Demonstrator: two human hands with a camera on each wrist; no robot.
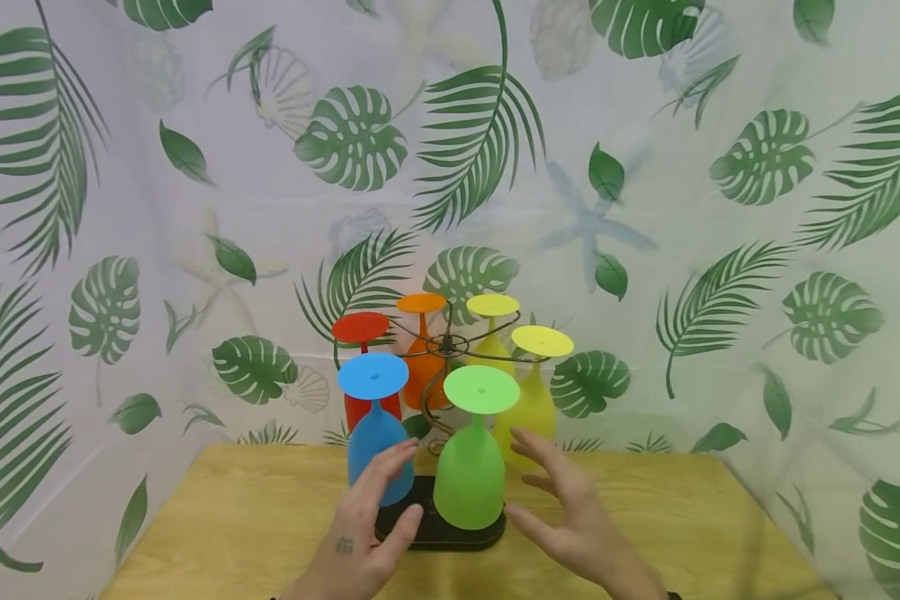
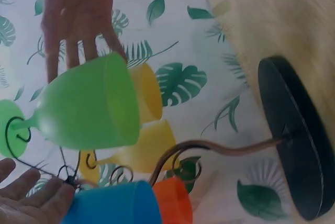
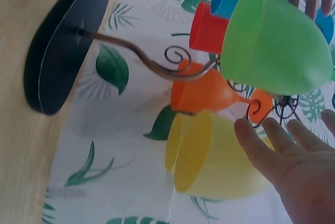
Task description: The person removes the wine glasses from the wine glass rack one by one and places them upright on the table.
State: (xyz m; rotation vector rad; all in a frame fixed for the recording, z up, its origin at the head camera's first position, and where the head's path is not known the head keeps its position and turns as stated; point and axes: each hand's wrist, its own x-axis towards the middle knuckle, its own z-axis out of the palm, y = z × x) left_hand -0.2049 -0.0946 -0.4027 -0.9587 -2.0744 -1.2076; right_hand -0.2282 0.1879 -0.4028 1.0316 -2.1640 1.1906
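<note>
Goblet-shaped plastic glasses hang upside down by their feet from a dark wire rack [image 1: 447, 343] on a black base [image 1: 450, 537]. In front hang a green glass [image 1: 469, 487] and a blue glass [image 1: 375, 446]. My left hand [image 1: 362, 525], thumb spread from the fingers, is beside the blue bowl and overlaps it in the head view. To the right of the green bowl, my right hand [image 1: 576, 521] has its fingers apart, near the front yellow glass [image 1: 537, 404]. In the right wrist view the right fingers [image 3: 254, 140] overlap a yellow bowl. Neither hand grips anything.
Behind hang a red glass [image 1: 362, 408], an orange glass [image 1: 422, 375] and a second yellow glass [image 1: 492, 346]. The rack's curved stem [image 2: 225, 148] rises from the base. Underneath is a wooden table [image 1: 217, 517], with a leaf-patterned cloth [image 1: 450, 167] behind it and at both sides.
</note>
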